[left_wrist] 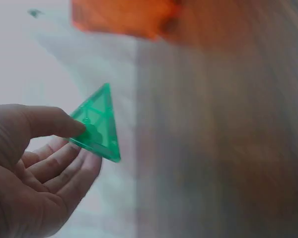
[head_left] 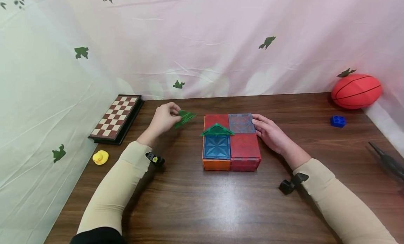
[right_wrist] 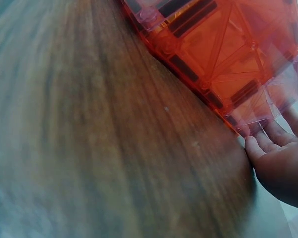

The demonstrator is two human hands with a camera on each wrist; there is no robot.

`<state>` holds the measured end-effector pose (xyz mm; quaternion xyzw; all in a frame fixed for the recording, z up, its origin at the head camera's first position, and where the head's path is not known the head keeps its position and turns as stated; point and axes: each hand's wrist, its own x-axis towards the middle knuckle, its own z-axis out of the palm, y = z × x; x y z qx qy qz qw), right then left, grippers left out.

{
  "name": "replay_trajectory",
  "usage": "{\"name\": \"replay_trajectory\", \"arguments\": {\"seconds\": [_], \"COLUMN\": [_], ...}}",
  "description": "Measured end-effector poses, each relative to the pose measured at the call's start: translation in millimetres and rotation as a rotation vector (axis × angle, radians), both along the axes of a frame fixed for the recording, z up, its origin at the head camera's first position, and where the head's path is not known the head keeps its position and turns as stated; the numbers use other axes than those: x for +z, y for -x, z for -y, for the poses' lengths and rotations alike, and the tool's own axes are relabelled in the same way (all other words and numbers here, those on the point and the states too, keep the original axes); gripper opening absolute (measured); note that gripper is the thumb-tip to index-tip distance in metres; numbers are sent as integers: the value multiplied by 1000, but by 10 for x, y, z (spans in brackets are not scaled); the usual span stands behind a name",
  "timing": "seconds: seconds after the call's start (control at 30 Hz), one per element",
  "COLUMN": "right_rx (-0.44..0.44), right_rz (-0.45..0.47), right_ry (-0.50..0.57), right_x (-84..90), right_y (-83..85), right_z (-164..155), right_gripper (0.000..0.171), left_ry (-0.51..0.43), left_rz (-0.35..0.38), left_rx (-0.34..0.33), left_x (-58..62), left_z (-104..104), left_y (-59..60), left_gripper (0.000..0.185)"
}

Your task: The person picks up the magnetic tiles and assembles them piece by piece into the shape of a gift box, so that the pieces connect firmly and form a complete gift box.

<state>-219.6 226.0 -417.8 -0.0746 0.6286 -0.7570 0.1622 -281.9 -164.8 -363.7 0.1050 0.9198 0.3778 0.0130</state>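
Observation:
My left hand (head_left: 164,118) pinches a green triangular magnetic tile (left_wrist: 100,130) between thumb and fingers, raised to the left of a low box of magnetic tiles. Two red square tiles (head_left: 245,145) and two blue ones (head_left: 216,147) make up the top of this box, over orange and red side walls. Another green triangle (head_left: 217,130) stands on top, along the back edge of the front blue square. At the box's back right corner, my right hand (head_left: 269,134) touches the side with extended fingers (right_wrist: 275,133), some partly hidden behind the clear tile.
A folded chessboard (head_left: 115,116) and a yellow rubber duck (head_left: 100,157) lie on the left of the wooden table. Over on the right are a red ball (head_left: 356,91), a blue toy brick (head_left: 338,121) and a dark pointed object (head_left: 389,161). A printed cloth hangs behind.

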Motion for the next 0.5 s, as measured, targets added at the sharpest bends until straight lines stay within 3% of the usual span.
{"name": "replay_trajectory", "arguments": {"seconds": [0.1,0.23,0.4,0.5], "right_rx": [-1,1,4,7], "right_rz": [-1,-5,-16,-15], "right_ry": [5,9,6,12], "right_x": [2,-4,-16,-13], "right_y": [-3,-1,4,2], "right_z": [-3,-7,-11,-6], "right_gripper": [44,44,43,41], "left_ry": [-48,-102,-99,-65], "left_rz": [-57,-89,-111,-119], "left_rx": [-67,-220,-402,-476], "left_x": [187,411,566,613], "left_z": [-177,-470,-824,-1004], "left_y": [-54,-162,-264,-299], "left_gripper": [17,15,12,11]}}
